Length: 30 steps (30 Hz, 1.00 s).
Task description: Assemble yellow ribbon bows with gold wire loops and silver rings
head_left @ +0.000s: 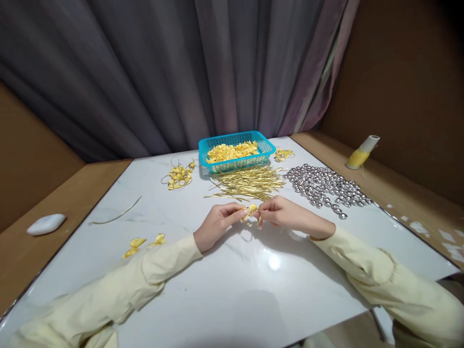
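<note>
Over the middle of the white table, my left hand [221, 221] and my right hand [282, 213] meet at a small yellow ribbon bow [253, 208]. The left thumb and forefinger pinch the bow from its left side. From the right, my other fingers close on a gold twist tie [260, 220] that curves down beside the bow. Just beyond the hands lies a loose pile of gold twist ties [250, 182]. Several silver rings [326, 183] are spread to the right of that pile. Fingers partly cover how the tie passes around the bow.
A blue basket [237, 169] of yellow bows stands at the back. Tied bows [180, 176] lie left of it, others [283, 154] right. Loose bows [134, 246] and a single tie [116, 215] lie at left. A yellow thread spool [362, 152] and a white mouse-like object [46, 224] flank the table.
</note>
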Motion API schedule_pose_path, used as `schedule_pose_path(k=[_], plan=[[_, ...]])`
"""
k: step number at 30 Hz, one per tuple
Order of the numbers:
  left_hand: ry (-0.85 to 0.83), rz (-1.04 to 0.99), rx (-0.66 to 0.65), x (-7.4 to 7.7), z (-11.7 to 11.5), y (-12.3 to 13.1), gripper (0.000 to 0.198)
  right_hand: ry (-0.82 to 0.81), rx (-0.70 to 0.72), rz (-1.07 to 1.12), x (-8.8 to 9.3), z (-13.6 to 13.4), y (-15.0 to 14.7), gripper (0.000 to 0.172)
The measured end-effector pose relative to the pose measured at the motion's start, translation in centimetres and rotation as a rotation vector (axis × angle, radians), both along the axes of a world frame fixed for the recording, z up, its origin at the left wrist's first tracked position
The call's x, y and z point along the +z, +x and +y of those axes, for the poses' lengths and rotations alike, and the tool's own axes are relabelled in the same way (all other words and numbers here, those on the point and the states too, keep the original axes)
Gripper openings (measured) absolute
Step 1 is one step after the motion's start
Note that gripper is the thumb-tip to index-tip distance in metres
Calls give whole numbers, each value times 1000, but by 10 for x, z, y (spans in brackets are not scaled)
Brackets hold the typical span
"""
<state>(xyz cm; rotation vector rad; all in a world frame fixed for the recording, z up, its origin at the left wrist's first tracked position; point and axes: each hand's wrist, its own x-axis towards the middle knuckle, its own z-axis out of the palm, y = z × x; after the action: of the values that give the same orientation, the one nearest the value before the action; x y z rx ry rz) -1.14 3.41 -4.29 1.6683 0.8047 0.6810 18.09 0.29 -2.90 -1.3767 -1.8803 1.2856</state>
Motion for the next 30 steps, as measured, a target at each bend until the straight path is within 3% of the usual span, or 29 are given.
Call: schedule_pose_path(k=[6,11,15,20,26,30], plan=[[338,84,45,-2,-4,1,19,-25,2,-6,-3,-1,-1,27],[583,63,2,-5,-7,-1,16,30,6,-44,-5,-1,-2,24],[492,60,-24,-4,-8,-1,16,96,-28,-100,-6,0,-1,26],[343,32,83,-1,-6,1,18,105,-8,-92,-5,-1,1,31],[319,6,135,2,-7,2,18,173,40,-111,-4,-6,-4,34],[345,26,103,1,-8,2,19,277,-12,-135,0,-5,-2,33]])
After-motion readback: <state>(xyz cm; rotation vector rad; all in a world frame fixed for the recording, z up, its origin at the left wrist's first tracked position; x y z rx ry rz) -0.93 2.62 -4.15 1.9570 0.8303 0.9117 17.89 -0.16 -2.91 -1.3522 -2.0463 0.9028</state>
